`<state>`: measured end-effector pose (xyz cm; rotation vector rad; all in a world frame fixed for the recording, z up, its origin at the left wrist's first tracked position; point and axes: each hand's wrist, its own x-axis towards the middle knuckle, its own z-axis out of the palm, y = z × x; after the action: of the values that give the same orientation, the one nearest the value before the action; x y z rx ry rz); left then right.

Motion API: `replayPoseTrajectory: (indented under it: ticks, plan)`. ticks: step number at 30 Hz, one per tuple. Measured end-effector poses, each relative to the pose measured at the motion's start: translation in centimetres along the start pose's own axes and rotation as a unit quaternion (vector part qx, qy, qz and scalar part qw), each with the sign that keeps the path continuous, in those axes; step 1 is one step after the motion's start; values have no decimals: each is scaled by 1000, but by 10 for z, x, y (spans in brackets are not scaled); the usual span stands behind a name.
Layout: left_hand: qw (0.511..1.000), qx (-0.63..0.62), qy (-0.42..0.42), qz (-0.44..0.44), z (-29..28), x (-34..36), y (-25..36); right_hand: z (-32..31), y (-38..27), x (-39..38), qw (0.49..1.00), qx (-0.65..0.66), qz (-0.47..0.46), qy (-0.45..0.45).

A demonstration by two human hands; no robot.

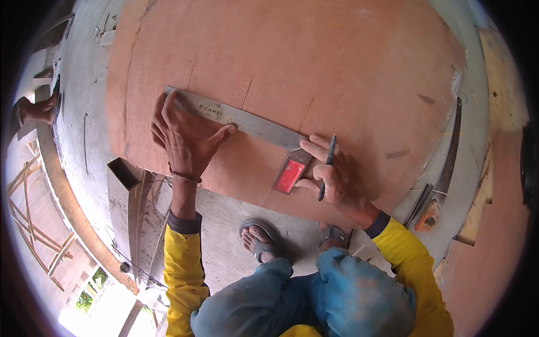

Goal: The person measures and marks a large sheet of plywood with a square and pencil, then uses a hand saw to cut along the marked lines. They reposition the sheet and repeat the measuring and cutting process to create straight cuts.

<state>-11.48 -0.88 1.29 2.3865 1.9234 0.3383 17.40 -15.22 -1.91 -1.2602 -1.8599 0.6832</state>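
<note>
A try square (252,122) with a steel blade and a red-faced stock lies on a large reddish-brown plywood sheet (314,50). My left hand (185,132) grips the blade's left part, fingers bent over its far end and thumb at its near edge. A dark pen (328,168) is held upright between the fingers of my right hand (334,180). That hand's fingertips also touch the square where blade and stock meet, and its thumb is beside the stock. Several dark lines cross the sheet beyond the blade.
A handsaw (452,149) with an orange-marked handle lies right of the sheet on the concrete floor (216,210). A hollow rectangular tube (124,174) stands out near the sheet's left corner. Further right are wooden boards (502,185). Another person's foot (40,110) shows at far left.
</note>
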Motion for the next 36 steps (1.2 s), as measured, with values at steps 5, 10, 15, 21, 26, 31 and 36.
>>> replayPoseTrajectory:
  ticks: [5,10,15,21,26,31,36]
  plan:
    - [1000,3,1,-3,-3,1,2,3,8,-4,1000,9,-12,13]
    - [1000,14,8,-2,0,1,0,5,11,-3,1000,15,-9,25]
    - [1000,9,8,0,-1,2,-1,4,8,-3,1000,11,-3,21]
    - [1000,11,0,-15,-5,1,4,1,8,-4,1000,1,-21,0]
    - [1000,8,2,-10,-5,1,2,5,9,-5,999,27,-17,22]
    - [1000,-5,3,-20,-4,-2,2,6,11,-4,999,13,-34,21]
    - [1000,13,1,-3,-4,0,4,6,13,-7,999,3,-33,5]
